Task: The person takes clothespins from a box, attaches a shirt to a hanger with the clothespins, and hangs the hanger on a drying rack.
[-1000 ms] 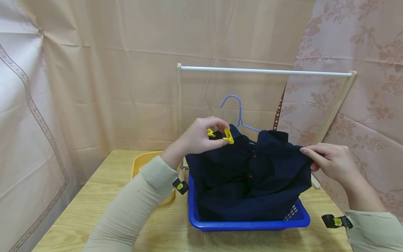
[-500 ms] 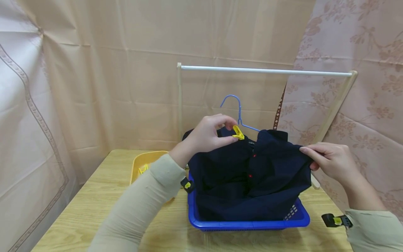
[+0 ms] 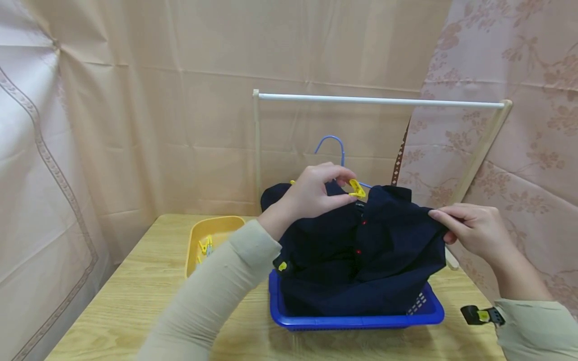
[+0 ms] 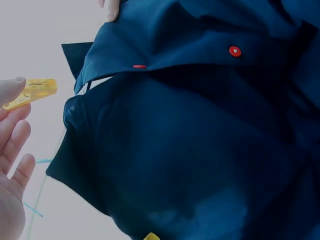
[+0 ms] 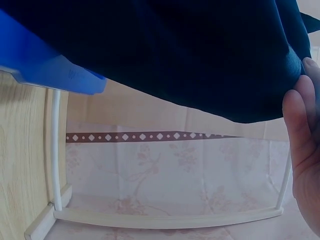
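My left hand [image 3: 322, 190] pinches a yellow clothespin [image 3: 357, 189] between thumb and fingers, above the collar of a dark navy shirt [image 3: 325, 250]. In the left wrist view the clothespin [image 4: 40, 90] is apart from the collar. My right hand [image 3: 474, 228] pinches the shirt's right shoulder. A blue hanger [image 3: 331, 137] sits inside the shirt, its hook rising above the collar and partly behind my left hand. Another yellow clothespin [image 4: 151, 236] shows at the shirt's left shoulder. Red buttons [image 4: 235, 51] run down the front. The shirt's lower part lies in a blue basket [image 3: 361, 323].
A yellow tray [image 3: 194, 240] holding several clothespins [image 3: 205, 245] stands left of the basket, partly behind my left sleeve. Behind the shirt rises a rack with a white bar [image 3: 384, 101]. All stand on a wooden table [image 3: 135, 291] before hanging curtains.
My left hand has moved right with the clothespin, from the shirt's left side to above the collar. More of the tray shows now. My right hand stays at the shoulder.
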Demonstrator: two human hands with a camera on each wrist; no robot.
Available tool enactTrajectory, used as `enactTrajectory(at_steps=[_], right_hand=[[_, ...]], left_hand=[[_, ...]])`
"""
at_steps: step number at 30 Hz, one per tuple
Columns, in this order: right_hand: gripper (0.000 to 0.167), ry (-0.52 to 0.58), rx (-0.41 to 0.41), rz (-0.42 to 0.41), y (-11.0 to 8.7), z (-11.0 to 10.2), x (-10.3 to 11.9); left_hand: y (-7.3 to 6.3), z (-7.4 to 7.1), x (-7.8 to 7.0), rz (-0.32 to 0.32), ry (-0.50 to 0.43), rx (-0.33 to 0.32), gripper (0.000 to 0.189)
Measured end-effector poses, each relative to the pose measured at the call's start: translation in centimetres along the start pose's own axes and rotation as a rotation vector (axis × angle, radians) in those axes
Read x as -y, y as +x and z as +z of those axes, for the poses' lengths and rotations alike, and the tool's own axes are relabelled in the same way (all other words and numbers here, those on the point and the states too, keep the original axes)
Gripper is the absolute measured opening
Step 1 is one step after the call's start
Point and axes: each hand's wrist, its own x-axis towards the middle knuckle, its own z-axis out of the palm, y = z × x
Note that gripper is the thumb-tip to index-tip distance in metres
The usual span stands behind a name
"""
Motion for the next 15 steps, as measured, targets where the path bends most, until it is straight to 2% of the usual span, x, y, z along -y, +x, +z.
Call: enactTrajectory(at_steps=[9, 15], right_hand=[[0.004, 0.004, 0.000, 0.001, 0.0, 0.1, 0.1], [0.004, 0.002, 0.013, 0.020, 0.0, 0.2, 0.1]], left_hand=[[0.9, 1.2, -0.5, 0.015, 0.002, 0.028, 0.031], [1.3, 1.9, -0.8, -0.003, 0.042, 0.045, 0.031]])
